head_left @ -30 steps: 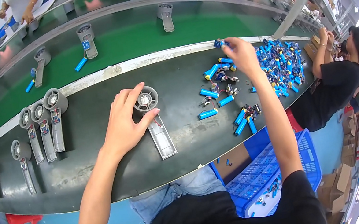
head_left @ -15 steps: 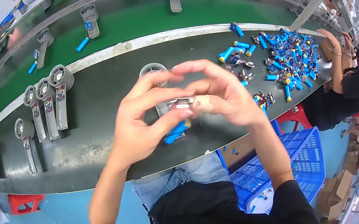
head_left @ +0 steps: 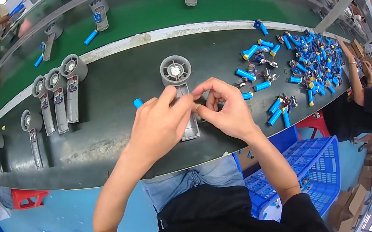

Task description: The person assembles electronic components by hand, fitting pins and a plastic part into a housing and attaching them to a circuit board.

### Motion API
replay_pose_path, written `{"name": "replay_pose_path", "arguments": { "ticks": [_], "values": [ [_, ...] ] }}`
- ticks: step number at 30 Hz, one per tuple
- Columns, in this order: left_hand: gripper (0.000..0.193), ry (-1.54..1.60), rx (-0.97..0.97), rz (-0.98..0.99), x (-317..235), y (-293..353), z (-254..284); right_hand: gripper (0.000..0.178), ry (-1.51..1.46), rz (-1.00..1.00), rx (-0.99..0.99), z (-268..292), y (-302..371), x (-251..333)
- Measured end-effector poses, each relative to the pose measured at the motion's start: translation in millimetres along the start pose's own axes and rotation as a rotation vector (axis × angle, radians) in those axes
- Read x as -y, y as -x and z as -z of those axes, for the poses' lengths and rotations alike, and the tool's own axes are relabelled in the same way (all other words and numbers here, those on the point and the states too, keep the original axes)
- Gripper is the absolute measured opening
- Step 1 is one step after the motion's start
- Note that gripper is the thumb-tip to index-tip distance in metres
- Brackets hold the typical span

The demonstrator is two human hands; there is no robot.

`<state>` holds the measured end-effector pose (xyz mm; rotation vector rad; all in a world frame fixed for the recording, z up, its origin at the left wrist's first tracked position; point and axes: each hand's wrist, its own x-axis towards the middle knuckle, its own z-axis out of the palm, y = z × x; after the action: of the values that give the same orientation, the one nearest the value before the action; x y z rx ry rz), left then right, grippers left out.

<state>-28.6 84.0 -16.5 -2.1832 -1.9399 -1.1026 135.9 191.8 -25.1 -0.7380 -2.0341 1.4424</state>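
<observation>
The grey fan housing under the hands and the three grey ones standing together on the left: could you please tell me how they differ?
The fan housing lies alone, handle partly covered by the left hand and right hand; the three housings lie untouched, side by side. A blue cell lies beside the first; none by the three. All share round heads, long handles.

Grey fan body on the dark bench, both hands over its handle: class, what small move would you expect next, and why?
Probably a press down into the handle. The grey fan body lies flat with its open handle toward the person; the left hand and right hand meet fingertip to fingertip over that handle, and a blue cylinder shows just beyond the left hand. What the fingers pinch is hidden.
</observation>
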Motion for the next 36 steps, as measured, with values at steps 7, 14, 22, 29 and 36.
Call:
{"name": "replay_pose_path", "arguments": {
  "ticks": [7, 14, 22, 29, 36],
  "values": [
    [0.008, 0.539, -0.184, 0.604, -0.6, -11.0, -3.1, 0.027, 0.280, 0.341, -0.230, -28.5, -11.9, 2.1],
    [0.014, 0.811, -0.073, 0.834, -0.3, -13.9, 12.2, 0.016, 0.422, 0.627, -0.344, -33.2, -21.1, -13.1],
    [0.040, 0.858, -0.204, 0.603, -0.9, 9.4, 4.2, 0.015, 0.383, 0.475, -0.285, -31.5, -19.4, -10.8],
    [0.025, 0.530, -0.252, 0.476, 6.7, 15.3, -11.2, 0.016, 0.418, 0.555, -0.245, -29.8, -18.9, -13.8],
    [0.028, 0.465, -0.276, 0.417, 5.0, 11.9, -13.0, 0.018, 0.371, 0.500, -0.262, -33.6, -18.6, -15.2]
  ]
}}
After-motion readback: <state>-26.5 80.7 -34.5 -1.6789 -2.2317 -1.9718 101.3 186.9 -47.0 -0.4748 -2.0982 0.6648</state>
